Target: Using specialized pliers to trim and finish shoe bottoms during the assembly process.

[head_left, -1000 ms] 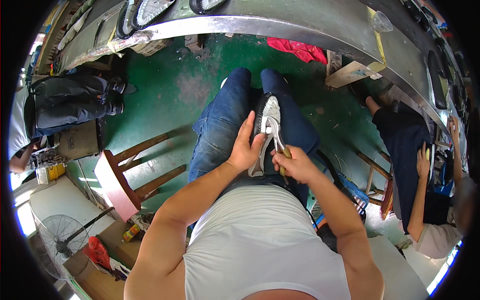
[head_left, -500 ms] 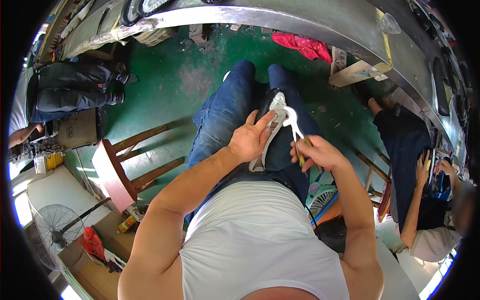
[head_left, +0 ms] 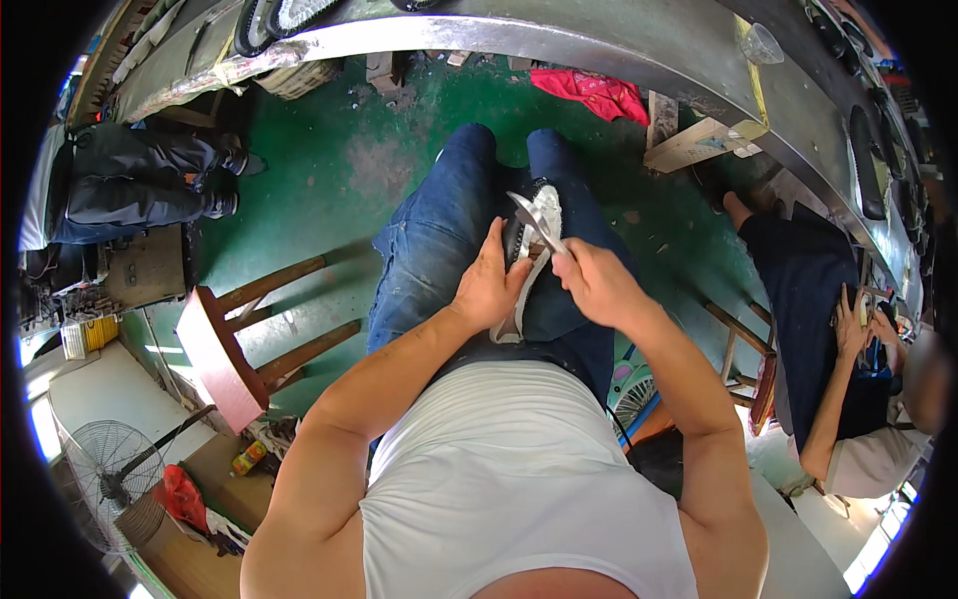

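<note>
Sole side up, a shoe point(head_left: 546, 205) with a dark edge and pale underside lies lengthwise across my lap, toe pointing away from me. My left hand point(head_left: 489, 287) grips its left side, with the thumb near the middle of the underside. Closed round the handles of metal pincers point(head_left: 542, 226), my right hand point(head_left: 597, 283) is over the shoe's right side. The curved head of the pincers reaches across to the toe's left edge. My fingers hide the handles and part of the shoe's middle.
A metal workbench point(head_left: 419, 32) curves across the far side, with dark shoes on it. A wooden stool point(head_left: 225, 354) stands at left, near a fan point(head_left: 112, 479). Red cloth point(head_left: 599, 97) lies below the bench. One person sits working at right point(head_left: 848, 399); another is at left point(head_left: 150, 180).
The pincers have swung from the shoe's right side across its toe to the left edge. My right hand has moved up and inward; my left hand has shifted to the shoe's side.
</note>
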A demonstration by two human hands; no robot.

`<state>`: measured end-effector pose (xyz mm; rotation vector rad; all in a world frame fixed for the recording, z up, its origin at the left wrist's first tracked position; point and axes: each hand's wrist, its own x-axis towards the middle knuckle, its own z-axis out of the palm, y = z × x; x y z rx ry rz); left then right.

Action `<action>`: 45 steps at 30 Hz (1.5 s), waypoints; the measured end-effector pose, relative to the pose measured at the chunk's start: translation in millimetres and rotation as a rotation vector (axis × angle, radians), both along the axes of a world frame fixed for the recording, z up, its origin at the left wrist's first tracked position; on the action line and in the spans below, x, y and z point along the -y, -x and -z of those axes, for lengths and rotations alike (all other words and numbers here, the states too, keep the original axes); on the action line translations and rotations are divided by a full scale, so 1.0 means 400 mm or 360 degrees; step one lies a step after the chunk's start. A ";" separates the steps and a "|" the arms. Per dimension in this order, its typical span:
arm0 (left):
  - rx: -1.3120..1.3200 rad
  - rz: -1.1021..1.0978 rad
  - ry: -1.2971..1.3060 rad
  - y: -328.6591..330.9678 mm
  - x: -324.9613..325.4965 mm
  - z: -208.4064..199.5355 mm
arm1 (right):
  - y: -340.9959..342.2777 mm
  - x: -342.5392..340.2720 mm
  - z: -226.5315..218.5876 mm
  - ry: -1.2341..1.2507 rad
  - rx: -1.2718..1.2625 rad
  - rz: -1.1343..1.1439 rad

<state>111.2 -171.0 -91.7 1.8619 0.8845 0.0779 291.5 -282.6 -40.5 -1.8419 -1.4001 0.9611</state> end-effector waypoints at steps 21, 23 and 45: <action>0.0247 0.0331 0.0159 0.010 -0.086 0.067 | -0.071 0.123 -0.069 0.0231 0.0122 0.0196; 0.0286 0.0102 0.0315 -0.036 -0.109 0.068 | -0.146 0.130 -0.130 -0.0044 0.0363 0.0476; -0.0354 0.1024 -0.2724 -1.139 -0.699 -0.594 | -0.939 0.058 -0.185 -0.0287 0.1535 0.1606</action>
